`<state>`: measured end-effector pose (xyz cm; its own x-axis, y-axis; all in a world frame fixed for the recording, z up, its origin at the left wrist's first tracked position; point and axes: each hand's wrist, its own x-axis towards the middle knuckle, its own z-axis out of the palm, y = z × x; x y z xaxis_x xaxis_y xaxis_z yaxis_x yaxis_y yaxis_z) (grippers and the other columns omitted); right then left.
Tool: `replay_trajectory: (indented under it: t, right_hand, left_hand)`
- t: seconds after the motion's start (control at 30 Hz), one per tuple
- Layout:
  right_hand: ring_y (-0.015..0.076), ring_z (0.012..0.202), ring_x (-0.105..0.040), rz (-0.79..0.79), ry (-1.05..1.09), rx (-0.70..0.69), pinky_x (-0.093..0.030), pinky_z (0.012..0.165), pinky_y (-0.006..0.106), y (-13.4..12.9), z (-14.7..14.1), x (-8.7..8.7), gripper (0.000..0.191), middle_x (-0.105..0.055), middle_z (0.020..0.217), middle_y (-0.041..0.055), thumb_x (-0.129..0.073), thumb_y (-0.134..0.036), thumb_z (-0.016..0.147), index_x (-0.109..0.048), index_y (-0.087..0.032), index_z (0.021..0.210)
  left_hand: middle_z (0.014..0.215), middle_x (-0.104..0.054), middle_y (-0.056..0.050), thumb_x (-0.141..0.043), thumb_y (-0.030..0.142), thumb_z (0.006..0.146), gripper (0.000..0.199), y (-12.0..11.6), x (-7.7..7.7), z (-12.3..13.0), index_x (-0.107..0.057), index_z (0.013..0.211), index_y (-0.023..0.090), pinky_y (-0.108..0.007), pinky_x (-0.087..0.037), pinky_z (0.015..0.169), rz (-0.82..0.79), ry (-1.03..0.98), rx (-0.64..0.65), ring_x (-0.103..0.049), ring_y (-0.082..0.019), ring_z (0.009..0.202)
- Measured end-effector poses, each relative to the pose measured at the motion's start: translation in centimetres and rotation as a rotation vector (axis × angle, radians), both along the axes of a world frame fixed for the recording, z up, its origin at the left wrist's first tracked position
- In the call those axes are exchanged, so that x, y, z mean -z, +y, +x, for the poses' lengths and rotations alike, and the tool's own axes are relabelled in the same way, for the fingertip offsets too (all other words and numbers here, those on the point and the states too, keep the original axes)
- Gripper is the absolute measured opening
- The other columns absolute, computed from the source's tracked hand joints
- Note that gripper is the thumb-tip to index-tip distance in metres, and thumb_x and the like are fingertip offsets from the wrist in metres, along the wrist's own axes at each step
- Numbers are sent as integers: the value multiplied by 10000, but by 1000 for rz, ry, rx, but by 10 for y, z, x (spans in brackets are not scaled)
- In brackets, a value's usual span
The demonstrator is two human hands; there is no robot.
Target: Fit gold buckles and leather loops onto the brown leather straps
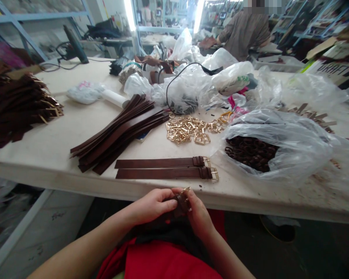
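At the table's front edge, my left hand [159, 202] pinches a dark brown leather strap [179, 205]. My right hand [198, 212] grips a gold buckle [187, 190] at the end of that strap. The strap's lower part is lost against my dark clothing. Just beyond my hands lie two brown straps with gold buckles [163, 173], side by side. Loose gold buckles [186, 130] are heaped behind them. A stack of brown straps without visible buckles [119, 131] lies to the left of the heap.
On the right, a clear plastic bag [302, 143] holds many small dark brown loops [250, 153]. A pile of brown straps [17, 104] covers the far left. Plastic bags [186, 85] and a black cord crowd the back. A person [246, 31] works beyond the table.
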<state>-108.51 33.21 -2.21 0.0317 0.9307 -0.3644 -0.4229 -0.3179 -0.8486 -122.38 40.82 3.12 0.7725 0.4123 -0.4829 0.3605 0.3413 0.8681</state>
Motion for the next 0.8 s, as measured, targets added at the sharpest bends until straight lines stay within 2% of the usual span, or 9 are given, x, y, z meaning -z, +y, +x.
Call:
replay_trajectory:
  t: [0.1, 0.17, 0.27, 0.37, 0.53, 0.8]
  right_hand:
    - [152, 737, -537, 135, -166, -98, -423, 652, 254, -1, 6, -5, 305, -604, 855, 20, -545, -429, 775, -569, -208, 985]
    - [155, 772, -532, 177, -255, -82, -421, 694, 258, -1, 8, -8, 231, -584, 853, 11, -554, -360, 772, -556, -212, 949]
    - [138, 711, -503, 168, -368, -2, -409, 642, 242, 0, 7, -8, 164, -544, 771, -3, -500, -332, 788, -547, -204, 880]
    - [121, 637, -468, 130, -407, 37, -394, 583, 232, 1, 4, -4, 165, -513, 724, -14, -494, -333, 775, -532, -201, 867]
    - [123, 638, -476, 106, -481, 56, -395, 582, 231, 4, 5, -1, 156, -513, 710, -19, -513, -314, 746, -521, -198, 848]
    - [115, 620, -473, 130, -579, -30, -392, 594, 231, 1, 4, 4, 118, -492, 674, -36, -512, -209, 723, -486, -206, 839]
  left_hand:
    - [794, -596, -17, -525, 409, 776, 324, 0, 4, -1, -584, 943, 137, -229, -455, 565, -22, 46, -11, -536, -130, 653]
    - [746, -590, -7, -551, 426, 759, 322, 1, 5, -2, -580, 891, 134, -240, -459, 580, -69, 67, -40, -538, -125, 628]
    - [830, -613, -10, -584, 402, 746, 322, 6, 4, -6, -569, 942, 148, -273, -471, 685, -185, 6, -65, -567, -128, 694]
    - [903, -630, -19, -629, 347, 708, 339, 10, 5, -11, -581, 982, 153, -284, -455, 754, -179, -11, -22, -578, -141, 765]
    - [794, -647, -9, -652, 333, 674, 306, 10, 13, -13, -603, 907, 139, -277, -448, 732, -231, 34, -29, -586, -140, 716]
    - [758, -652, -9, -680, 302, 635, 333, 4, 21, -5, -608, 902, 116, -268, -451, 700, -218, 30, -102, -577, -131, 666]
